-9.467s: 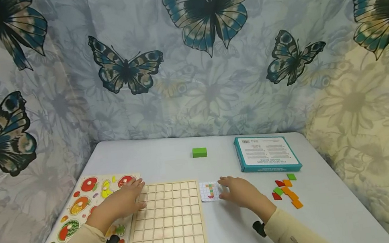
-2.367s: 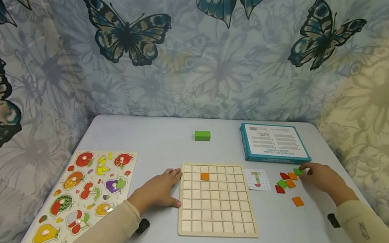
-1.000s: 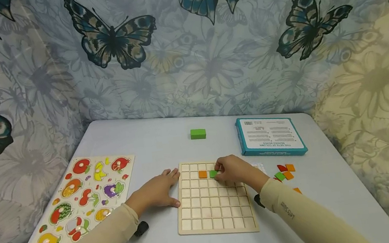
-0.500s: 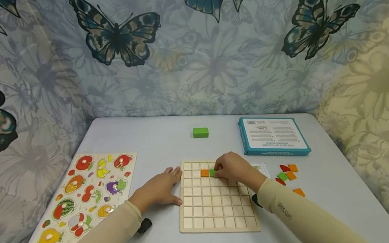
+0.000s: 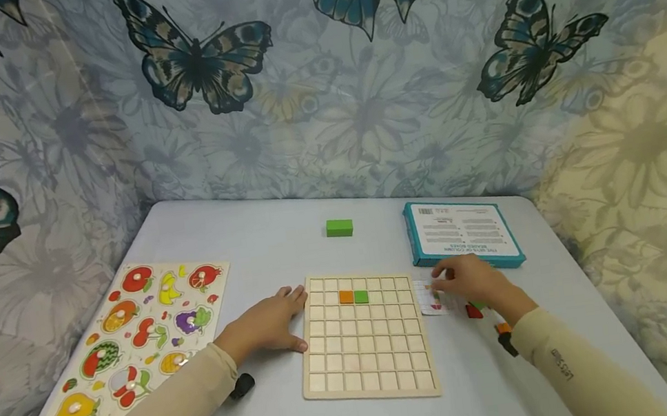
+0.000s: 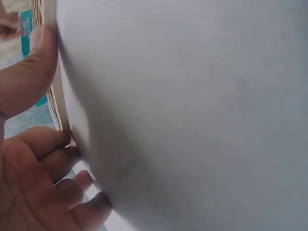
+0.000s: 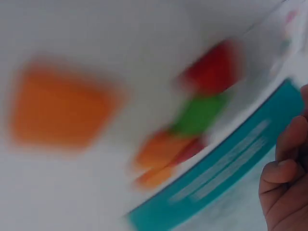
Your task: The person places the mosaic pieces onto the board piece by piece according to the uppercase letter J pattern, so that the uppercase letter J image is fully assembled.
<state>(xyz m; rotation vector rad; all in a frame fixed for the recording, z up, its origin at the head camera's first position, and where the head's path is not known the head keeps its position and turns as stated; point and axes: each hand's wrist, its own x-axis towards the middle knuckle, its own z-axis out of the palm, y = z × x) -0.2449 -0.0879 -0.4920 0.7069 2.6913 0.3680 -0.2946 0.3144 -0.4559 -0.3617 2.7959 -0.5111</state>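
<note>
Two tiles [image 5: 346, 297] sit at the grid board's [image 5: 366, 346] twelve o'clock; loose tiles [image 5: 475, 312] remain at three. Left hand [image 5: 268, 323], fingers relaxed, touches board; right hand [image 5: 474, 281], fingers loose, seems empty.

A white table [image 5: 274, 236] carries everything. Taking the wooden grid board [image 5: 368, 363] as the middle of the dial, it lies flat, a little toward the near edge. At nine o'clock, apart from it, lies a fruit puzzle [image 5: 155, 308] turned slightly askew. A green block [image 5: 339, 228] sits at twelve, toward the far edge. At about two, a flat teal box [image 5: 464, 230] lies label up, with a small card [image 5: 428, 304] between it and the board, partly hidden. Toward three, a red piece [image 5: 474, 311] and a green piece [image 7: 199, 113] lie close together in a blurred cluster, and one orange piece [image 7: 62, 108] lies apart.
</note>
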